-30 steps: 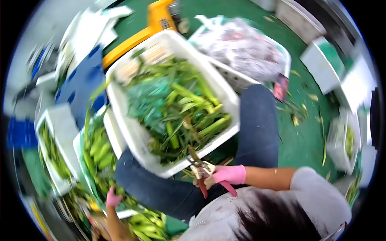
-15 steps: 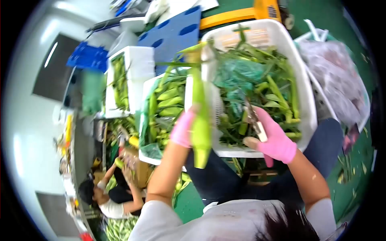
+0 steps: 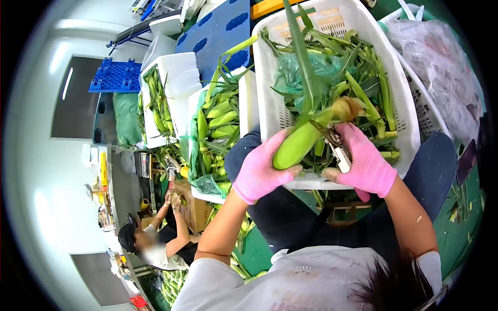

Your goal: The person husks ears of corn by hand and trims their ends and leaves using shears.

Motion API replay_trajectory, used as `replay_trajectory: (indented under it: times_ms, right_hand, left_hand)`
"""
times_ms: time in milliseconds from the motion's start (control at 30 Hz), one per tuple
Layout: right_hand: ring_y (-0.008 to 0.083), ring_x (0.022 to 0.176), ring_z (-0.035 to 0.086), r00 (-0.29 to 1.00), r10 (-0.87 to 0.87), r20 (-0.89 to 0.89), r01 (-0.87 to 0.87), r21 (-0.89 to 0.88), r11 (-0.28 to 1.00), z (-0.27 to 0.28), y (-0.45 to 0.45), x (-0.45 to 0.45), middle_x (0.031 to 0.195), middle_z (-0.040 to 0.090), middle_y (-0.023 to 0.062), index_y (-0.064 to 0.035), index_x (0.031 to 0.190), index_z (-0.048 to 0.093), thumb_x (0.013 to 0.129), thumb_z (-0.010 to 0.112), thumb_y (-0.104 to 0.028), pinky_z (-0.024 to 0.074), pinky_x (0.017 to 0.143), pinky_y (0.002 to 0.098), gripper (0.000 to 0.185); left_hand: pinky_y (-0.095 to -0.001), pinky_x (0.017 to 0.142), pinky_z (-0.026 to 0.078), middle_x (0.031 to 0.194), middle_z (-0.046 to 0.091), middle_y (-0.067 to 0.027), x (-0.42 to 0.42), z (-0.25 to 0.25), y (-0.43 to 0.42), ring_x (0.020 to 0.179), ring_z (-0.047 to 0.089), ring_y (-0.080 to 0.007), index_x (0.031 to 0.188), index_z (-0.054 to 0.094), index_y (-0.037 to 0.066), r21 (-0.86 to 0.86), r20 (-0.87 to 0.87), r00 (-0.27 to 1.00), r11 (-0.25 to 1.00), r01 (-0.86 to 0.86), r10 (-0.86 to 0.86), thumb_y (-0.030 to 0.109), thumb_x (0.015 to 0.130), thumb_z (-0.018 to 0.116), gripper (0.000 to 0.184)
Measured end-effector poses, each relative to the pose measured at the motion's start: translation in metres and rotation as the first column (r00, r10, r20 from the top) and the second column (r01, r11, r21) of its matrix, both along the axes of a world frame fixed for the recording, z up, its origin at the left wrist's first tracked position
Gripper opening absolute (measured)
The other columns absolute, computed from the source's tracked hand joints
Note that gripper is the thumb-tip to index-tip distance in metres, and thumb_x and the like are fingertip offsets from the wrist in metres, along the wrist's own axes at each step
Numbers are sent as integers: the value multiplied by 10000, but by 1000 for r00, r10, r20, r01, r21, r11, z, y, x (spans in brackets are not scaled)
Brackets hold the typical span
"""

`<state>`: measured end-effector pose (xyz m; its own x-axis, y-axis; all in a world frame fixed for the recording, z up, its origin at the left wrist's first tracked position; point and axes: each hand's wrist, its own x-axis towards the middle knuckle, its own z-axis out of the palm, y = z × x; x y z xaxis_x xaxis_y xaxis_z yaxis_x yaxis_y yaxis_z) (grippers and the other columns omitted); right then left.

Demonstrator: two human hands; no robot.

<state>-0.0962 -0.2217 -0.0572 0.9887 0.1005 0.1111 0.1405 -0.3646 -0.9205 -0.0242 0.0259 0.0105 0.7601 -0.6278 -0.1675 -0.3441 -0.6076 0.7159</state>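
Observation:
An ear of corn (image 3: 298,146) in its green husk lies in my left hand (image 3: 261,173), gloved in pink, with the fingers wrapped round its lower end. Brown silk tops the ear, and a long leaf sticks up from it. My right hand (image 3: 367,161), also in a pink glove, is closed on pruning shears (image 3: 341,156) with pale handles. The shears' blades are beside the silk end of the ear, partly hidden; I cannot tell whether they touch it. Below both hands is a white plastic basket (image 3: 265,85) holding cut leaves and husks (image 3: 363,106) and a green plastic bag (image 3: 291,76).
Left of the basket stands a white foam box (image 3: 248,96) of unhusked corn (image 3: 220,122), with another foam box (image 3: 179,78) behind it. A blue pallet (image 3: 210,39) lies beyond. A clear plastic bag (image 3: 433,67) sits at right. Another person (image 3: 174,241) works at lower left.
My left hand has brought the corn from above the foam box rightward to the shears, tilting its silk end right. My right hand still grips the shears, slightly farther right in view.

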Motion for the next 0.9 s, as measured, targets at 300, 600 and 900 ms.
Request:
replay_trajectory:
  times_ms: [300, 600, 900]
  right_hand:
    - [155, 640, 576, 935, 223, -277, -47, 525, 850, 1, 14, 0, 719, 603, 34, -15, 977, 634, 765, 757, -160, 491, 623, 300, 285]
    - [166, 931, 568, 871, 384, -308, -80, 681, 727, 3, 19, -13, 1032, 578, 79, -25, 1302, 488, 812, 779, -186, 495, 837, 309, 592]
    - [125, 658, 611, 869, 267, -416, 182, 771, 610, 38, -11, -9, 804, 615, 40, -14, 1106, 559, 891, 682, -123, 542, 563, 304, 270]
  left_hand:
    - [-288, 976, 495, 1252, 633, -61, 43, 26, 24, 1102, 595, -138, 1461, 453, -28, -76, -481, 876, 996, -46, 3, 101, 741, 842, 829]
    - [-313, 1052, 430, 1319, 582, -68, 28, 1, -2, 1186, 538, -147, 1455, 452, 0, -332, -325, 936, 911, -245, 134, 165, 771, 823, 795]
    - [-370, 963, 502, 1132, 672, -103, 50, -35, -27, 1068, 638, -232, 1262, 562, 3, -621, -460, 884, 682, -386, 81, 260, 863, 782, 523]
